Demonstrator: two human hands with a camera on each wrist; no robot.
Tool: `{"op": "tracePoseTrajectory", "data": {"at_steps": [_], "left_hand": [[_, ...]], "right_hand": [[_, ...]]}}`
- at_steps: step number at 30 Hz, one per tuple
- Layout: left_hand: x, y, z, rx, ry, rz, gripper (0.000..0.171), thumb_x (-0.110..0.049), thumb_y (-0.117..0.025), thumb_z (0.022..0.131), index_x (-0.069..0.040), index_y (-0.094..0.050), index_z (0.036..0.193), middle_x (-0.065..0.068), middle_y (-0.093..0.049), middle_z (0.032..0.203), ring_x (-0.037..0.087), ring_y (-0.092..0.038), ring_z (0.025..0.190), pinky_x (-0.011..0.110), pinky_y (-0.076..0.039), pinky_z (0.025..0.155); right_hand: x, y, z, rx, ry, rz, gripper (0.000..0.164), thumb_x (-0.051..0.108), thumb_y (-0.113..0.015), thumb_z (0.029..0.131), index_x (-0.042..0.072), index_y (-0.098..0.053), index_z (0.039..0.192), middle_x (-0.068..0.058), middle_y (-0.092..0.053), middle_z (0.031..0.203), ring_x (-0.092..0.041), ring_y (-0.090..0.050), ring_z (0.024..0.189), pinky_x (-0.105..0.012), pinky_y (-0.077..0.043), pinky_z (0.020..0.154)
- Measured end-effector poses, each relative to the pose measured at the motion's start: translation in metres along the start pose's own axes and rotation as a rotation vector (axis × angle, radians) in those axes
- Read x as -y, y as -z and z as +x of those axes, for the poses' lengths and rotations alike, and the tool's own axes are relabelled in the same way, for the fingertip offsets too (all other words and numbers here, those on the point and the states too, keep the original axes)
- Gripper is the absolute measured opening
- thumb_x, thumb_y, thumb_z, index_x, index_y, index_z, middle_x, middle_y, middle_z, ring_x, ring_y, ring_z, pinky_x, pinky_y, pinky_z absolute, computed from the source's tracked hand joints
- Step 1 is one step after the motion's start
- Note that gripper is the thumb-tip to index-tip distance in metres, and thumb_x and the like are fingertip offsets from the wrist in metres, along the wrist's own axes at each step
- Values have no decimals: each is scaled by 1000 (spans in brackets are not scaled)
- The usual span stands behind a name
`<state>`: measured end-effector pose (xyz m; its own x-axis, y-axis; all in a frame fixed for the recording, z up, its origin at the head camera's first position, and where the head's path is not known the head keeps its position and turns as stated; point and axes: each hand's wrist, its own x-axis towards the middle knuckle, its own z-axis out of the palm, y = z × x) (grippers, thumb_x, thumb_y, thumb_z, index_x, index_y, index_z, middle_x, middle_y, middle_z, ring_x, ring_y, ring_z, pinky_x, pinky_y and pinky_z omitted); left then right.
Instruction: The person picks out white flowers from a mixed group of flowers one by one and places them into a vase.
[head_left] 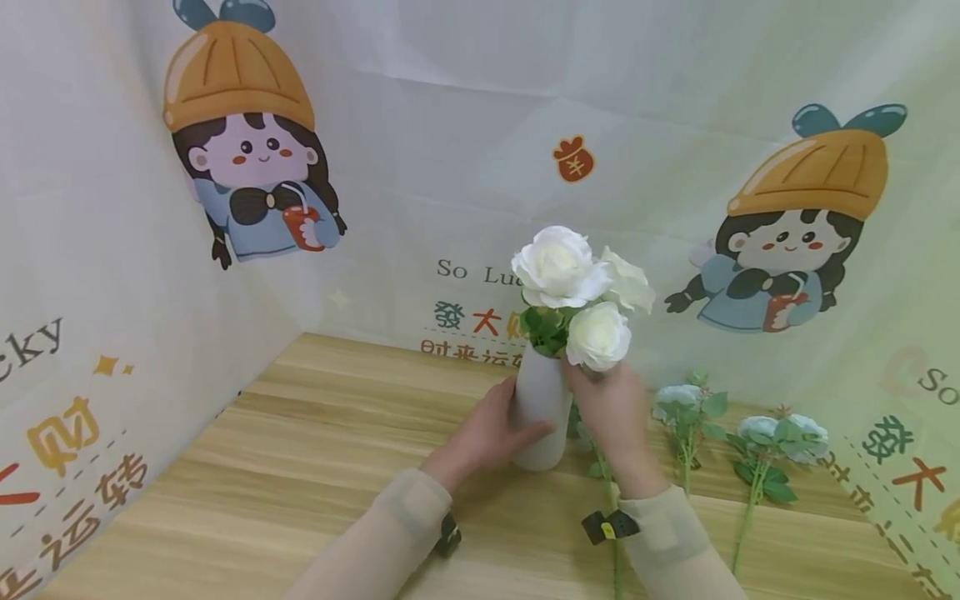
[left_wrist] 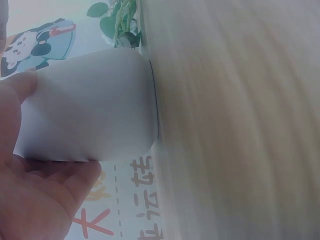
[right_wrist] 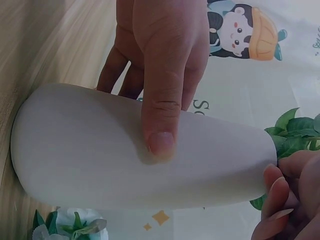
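Note:
A white vase (head_left: 542,408) stands upright on the wooden table, with white roses (head_left: 558,267) and green leaves at its mouth. My left hand (head_left: 491,429) grips the vase body from the left, its thumb (right_wrist: 162,120) across the near side and its fingers (left_wrist: 82,180) around the other side. At the vase rim is my right hand (head_left: 611,408), fingers (right_wrist: 275,185) curled just under the lowest white rose (head_left: 600,336). They appear to pinch its stem there, though the stem itself is hidden. Both wrists wear black straps.
Pale blue roses with leafy stems lie on the table (head_left: 300,442) to the right: one rose (head_left: 681,404) by my right forearm, another spray (head_left: 783,437) farther right. A green stem (head_left: 617,567) runs beneath my right wrist. Printed cloth (head_left: 450,125) hangs behind and at the sides.

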<state>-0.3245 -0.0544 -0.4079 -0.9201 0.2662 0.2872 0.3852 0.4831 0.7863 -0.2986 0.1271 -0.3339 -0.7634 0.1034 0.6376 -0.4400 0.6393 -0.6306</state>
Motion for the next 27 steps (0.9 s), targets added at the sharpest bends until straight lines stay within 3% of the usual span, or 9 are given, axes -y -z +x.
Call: {"op": "tracePoseTrajectory", "data": {"at_steps": [3,8,10,15,18,23,27], "left_hand": [[1,0,-2,-7,0,-6,88,-40,-82,100,4,-39,164,28,-59,154,42,-64,138,57,-57,117],[0,1,-3,2,1,-15,87,-41,-81,101,2,-39,165,25,-59,155,40,-64,138,57,-57,117],[0,1,-3,6,2,-14,87,-41,-80,101,0,-39,165,24,-59,155,39,-64,138,56,-57,117],[0,1,-3,6,-6,-11,86,-41,-80,101,0,-39,164,24,-61,152,38,-65,136,55,-58,116],[-1,1,-3,9,-10,-9,86,-40,-81,101,1,-39,164,25,-60,152,39,-65,136,55,-58,116],[-2,1,-3,7,-22,-9,85,-39,-80,101,4,-41,162,26,-60,152,40,-65,136,56,-58,116],[-2,1,-4,4,-23,-7,84,-40,-80,102,3,-41,162,25,-61,151,39,-65,135,55,-58,116]], "right_hand": [[1,-1,-1,3,-17,40,24,25,-75,102,2,-74,107,-20,-76,84,-32,-66,70,-38,-53,61],[4,-2,-2,-41,-30,81,25,19,-75,100,-2,-75,114,-26,-82,104,-43,-78,90,-53,-65,76],[6,-2,-2,-56,-22,70,21,17,-76,100,-2,-76,109,-25,-82,100,-43,-79,89,-51,-65,74],[7,0,-2,-43,-19,54,14,14,-76,100,0,-76,101,-21,-80,81,-31,-76,68,-30,-54,57],[6,2,-1,-23,-32,56,17,17,-77,101,1,-76,105,-21,-80,83,-23,-73,63,-25,-51,53],[5,5,0,-1,-40,65,21,20,-77,103,2,-77,114,-23,-81,91,-29,-76,67,-26,-53,55],[6,4,-3,-13,22,30,19,17,-78,100,-2,-77,98,-22,-77,79,-32,-70,67,-39,-56,59]]}}
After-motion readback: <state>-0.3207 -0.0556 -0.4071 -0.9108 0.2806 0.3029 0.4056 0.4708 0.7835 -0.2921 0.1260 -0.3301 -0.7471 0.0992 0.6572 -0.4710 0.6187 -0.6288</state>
